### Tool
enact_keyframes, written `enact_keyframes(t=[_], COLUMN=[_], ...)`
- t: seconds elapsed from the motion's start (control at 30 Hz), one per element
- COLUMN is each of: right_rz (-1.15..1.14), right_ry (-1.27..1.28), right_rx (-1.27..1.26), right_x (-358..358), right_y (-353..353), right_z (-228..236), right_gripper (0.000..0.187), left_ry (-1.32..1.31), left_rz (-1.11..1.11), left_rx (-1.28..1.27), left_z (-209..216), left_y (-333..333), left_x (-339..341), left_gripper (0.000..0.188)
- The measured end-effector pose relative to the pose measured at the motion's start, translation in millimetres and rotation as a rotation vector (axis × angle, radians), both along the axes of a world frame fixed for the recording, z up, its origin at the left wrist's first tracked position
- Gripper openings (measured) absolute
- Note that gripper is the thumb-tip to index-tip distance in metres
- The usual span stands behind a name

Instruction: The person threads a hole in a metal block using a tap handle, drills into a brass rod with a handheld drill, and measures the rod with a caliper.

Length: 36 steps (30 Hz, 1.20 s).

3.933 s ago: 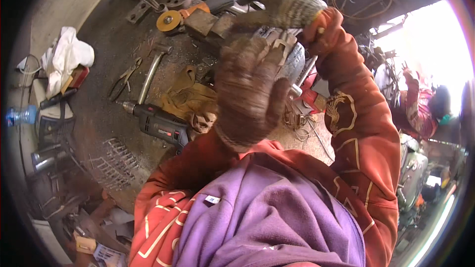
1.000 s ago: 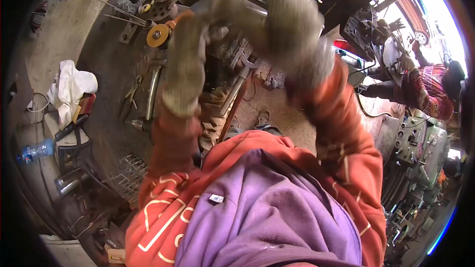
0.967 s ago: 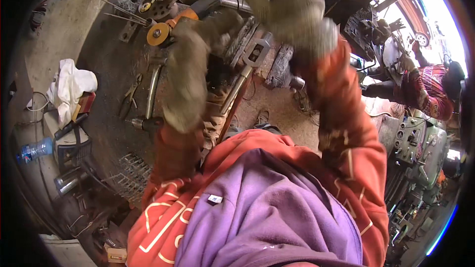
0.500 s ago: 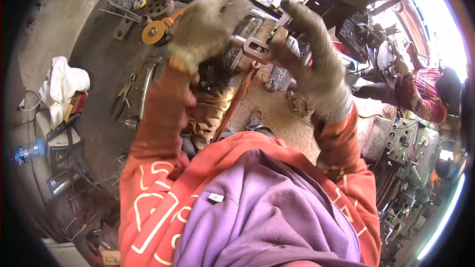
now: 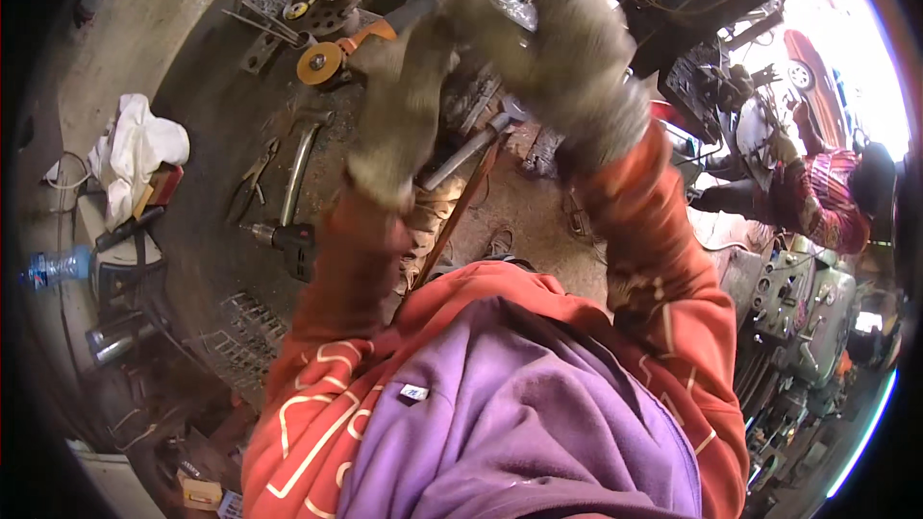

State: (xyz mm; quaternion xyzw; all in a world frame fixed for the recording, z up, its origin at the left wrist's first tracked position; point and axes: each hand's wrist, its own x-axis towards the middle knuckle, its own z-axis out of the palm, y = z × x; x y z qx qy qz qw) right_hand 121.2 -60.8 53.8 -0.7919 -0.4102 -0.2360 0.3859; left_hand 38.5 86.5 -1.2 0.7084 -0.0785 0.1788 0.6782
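Observation:
Both my hands wear grey-brown work gloves and are smeared by motion. My left hand [image 5: 404,111] is raised over the bench edge beside an orange angle grinder [image 5: 370,36] with a yellow disc. Higher and to the right, my right hand [image 5: 572,48] reaches across toward the left one, and the gloves overlap near the top. Their fingers are too blurred to read, and anything between them is hidden. Below the hands, a silver metal rod [image 5: 461,156] slants over a rust-brown bar [image 5: 461,211].
On the dark bench at left lie a hammer [image 5: 303,168], pliers [image 5: 254,178] and a drill [image 5: 288,242]. A white cloth [image 5: 139,149] and water bottle [image 5: 60,266] are farther left. Another person [image 5: 817,187] is at right, beyond a green machine [image 5: 812,303].
My hands have come closer together, the right one moving up and left across the left. The slotted metal piece between them is no longer visible. The silver rod shows longer below.

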Motion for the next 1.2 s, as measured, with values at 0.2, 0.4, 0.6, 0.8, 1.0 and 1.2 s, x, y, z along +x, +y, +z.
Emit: enact_keyframes(t=[0.2,0.4,0.6,0.8,1.0,1.2], right_rz=[0.116,0.142,-0.035,0.115,-0.106,0.046], right_ry=[0.708,0.857,-0.054,-0.005,0.031,0.732], right_rx=[-0.661,-0.149,-0.251,0.011,-0.347,-0.413], right_x=[75.8,-4.7,-114.7,-91.9,45.7,51.6], right_y=[-21.7,-70.5,8.3,34.4,-16.6,-61.9], right_z=[-33.2,-29.5,-19.2,-26.3,-17.0,-31.2], right_gripper=[0.061,0.054,0.078,0.068,0.058,0.062], left_ry=[-0.202,-0.114,-0.938,-0.025,-0.067,-0.235], left_rz=[0.216,0.082,-0.362,-0.156,0.021,0.283], left_rx=[0.682,0.487,0.843,0.328,0.122,0.503], left_z=[-5.0,-23.4,-27.3,-18.3,11.8,-8.4], left_y=[-8.7,24.4,-15.2,-24.6,-13.1,0.9], left_x=[-46.5,30.7,154.2,93.8,-45.8,-13.0], left_gripper=[0.034,0.019,0.029,0.039,0.038,0.024])
